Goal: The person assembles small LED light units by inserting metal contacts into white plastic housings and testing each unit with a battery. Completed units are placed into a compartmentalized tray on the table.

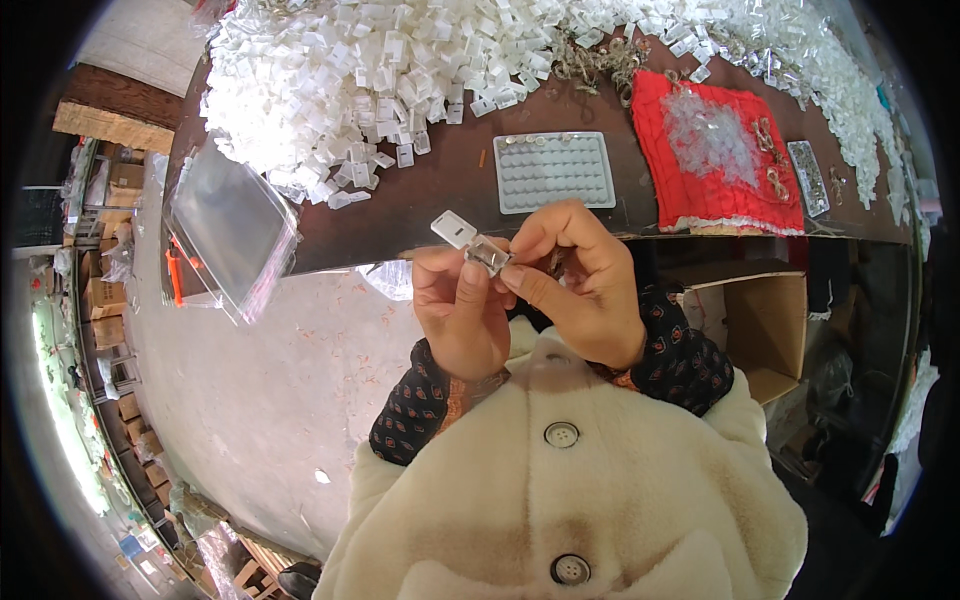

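A small clear and white plastic case (pixel 487 256) is between my two hands, its white lid (pixel 453 229) swung out to the upper left. My left hand (pixel 462 318) grips the case from the left, thumb along its near side. At the right edge of the case, my right hand (pixel 592 290) closes its thumb and forefinger on it. A thin, dark or metallic line shows inside the case; I cannot make out what it is. Something cord-like shows by my right fingers, partly hidden. Both hands are just in front of the table's near edge.
On the brown table (pixel 345 240) lies a large heap of similar cases (pixel 340 85). A white compartment tray (pixel 553 180), a red cloth (pixel 670 200) with clear pieces, a small parts tray (pixel 808 178) and clear plastic bags (pixel 230 220) are along the near edge. A cardboard box (pixel 765 325) stands below right.
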`<state>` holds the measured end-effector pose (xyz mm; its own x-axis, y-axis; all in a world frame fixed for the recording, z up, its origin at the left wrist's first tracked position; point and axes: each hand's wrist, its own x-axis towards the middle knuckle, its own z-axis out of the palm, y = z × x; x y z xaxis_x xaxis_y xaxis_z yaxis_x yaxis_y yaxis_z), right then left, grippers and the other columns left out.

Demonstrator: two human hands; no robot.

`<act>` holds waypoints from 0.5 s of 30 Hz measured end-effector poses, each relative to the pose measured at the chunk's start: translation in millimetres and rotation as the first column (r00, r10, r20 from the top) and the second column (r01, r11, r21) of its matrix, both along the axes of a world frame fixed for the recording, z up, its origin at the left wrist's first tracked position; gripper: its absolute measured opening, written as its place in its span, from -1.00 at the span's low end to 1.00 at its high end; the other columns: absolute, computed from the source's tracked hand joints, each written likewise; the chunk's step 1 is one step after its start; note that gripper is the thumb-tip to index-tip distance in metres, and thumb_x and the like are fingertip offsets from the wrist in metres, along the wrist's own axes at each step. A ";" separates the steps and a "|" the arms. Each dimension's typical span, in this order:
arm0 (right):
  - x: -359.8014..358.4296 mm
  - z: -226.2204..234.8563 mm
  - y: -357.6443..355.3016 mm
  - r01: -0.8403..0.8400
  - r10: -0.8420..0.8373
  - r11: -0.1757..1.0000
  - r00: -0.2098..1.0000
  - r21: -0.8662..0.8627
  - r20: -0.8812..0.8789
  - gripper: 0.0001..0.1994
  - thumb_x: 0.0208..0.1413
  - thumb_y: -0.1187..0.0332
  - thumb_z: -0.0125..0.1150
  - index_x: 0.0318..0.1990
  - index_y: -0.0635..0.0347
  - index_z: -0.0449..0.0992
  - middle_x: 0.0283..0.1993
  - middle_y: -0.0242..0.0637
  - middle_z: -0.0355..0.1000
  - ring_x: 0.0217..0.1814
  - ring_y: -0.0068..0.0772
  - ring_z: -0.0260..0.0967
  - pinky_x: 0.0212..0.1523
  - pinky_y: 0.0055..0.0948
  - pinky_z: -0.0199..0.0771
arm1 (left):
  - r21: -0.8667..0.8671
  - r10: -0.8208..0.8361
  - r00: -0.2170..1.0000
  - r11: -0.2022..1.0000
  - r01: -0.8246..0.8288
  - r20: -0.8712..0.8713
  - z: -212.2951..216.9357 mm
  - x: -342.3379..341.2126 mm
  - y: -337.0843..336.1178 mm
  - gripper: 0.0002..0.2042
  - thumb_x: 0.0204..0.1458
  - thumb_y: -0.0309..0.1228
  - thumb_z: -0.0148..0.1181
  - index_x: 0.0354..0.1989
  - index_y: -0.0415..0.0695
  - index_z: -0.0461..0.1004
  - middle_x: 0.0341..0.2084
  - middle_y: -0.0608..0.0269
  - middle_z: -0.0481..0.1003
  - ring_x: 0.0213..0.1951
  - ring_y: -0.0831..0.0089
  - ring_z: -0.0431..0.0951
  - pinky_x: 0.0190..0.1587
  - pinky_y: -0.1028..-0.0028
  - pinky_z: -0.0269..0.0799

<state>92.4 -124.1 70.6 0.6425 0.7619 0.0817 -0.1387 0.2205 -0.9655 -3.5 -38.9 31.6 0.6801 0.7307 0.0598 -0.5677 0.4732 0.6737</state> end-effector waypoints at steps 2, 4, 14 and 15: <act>-1.7 -3.5 1.5 0.012 -0.014 1.000 0.996 0.025 0.085 -0.82 0.02 0.63 0.23 -0.21 0.27 0.41 -0.32 -0.36 0.45 -0.29 -0.67 0.40 -0.26 -0.63 0.39 | -0.067 -0.061 0.997 0.996 0.065 0.053 -1.7 -1.0 2.4 -0.94 0.24 -0.43 0.03 -0.16 -0.04 0.33 -0.22 0.12 0.51 -0.24 0.42 0.51 -0.15 0.45 0.48; -3.0 -5.0 1.9 0.028 -0.031 0.999 0.987 0.022 0.156 -0.81 0.01 0.63 0.23 -0.22 0.27 0.42 -0.32 -0.35 0.45 -0.30 -0.63 0.41 -0.25 -0.62 0.39 | -0.123 -0.096 0.993 0.987 0.104 0.072 -3.8 -1.5 2.8 -0.95 0.25 -0.41 0.02 -0.17 -0.03 0.33 -0.21 0.14 0.50 -0.21 0.40 0.51 -0.13 0.40 0.48; -5.7 -0.2 2.2 0.040 -0.024 0.998 0.953 -0.049 0.303 -0.78 -0.02 0.63 0.24 -0.19 0.27 0.45 -0.29 -0.28 0.46 -0.26 -0.51 0.45 -0.22 -0.53 0.43 | -0.288 -0.182 0.983 0.940 0.181 0.023 -8.7 -2.6 5.1 -0.92 0.25 -0.35 0.02 -0.14 0.00 0.36 -0.20 0.16 0.51 -0.09 0.33 0.48 0.02 0.22 0.40; -5.0 0.1 1.7 0.043 -0.026 0.998 0.953 -0.050 0.301 -0.77 -0.02 0.62 0.25 -0.18 0.27 0.45 -0.29 -0.28 0.47 -0.26 -0.50 0.46 -0.21 -0.52 0.43 | -0.318 -0.200 0.980 0.929 0.190 0.000 -8.6 -2.5 5.1 -0.92 0.25 -0.34 0.02 -0.14 0.00 0.36 -0.20 0.16 0.51 -0.07 0.32 0.48 0.03 0.20 0.39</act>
<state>87.4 -122.3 70.8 0.6208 0.7485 0.2332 0.1661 0.1651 -0.9722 -6.0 -33.7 23.0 0.8088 0.5612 -0.1759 -0.4233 0.7631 0.4883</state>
